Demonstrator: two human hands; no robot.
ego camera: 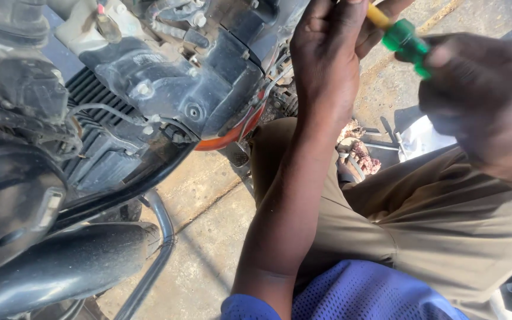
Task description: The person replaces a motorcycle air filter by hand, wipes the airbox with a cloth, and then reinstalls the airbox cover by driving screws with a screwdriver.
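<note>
On the left sits the motorcycle engine (pixel 149 89), black and dusty, its finned cylinder (pixel 99 139) facing the person crouched beside it on the concrete (pixel 208 225). The left hand (pixel 324 56) reaches up close to the engine's side, fingers curled shut around the yellow shaft of a screwdriver (pixel 401 38), probably to steady the shaft. Further right, the right hand (pixel 481 101) is blurred; its fingers wrap the green handle from below, gripping it. So the screwdriver spans the gap between both hands, shaft in the left, handle in the right, above the person's khaki trousers (pixel 434 219).
</note>
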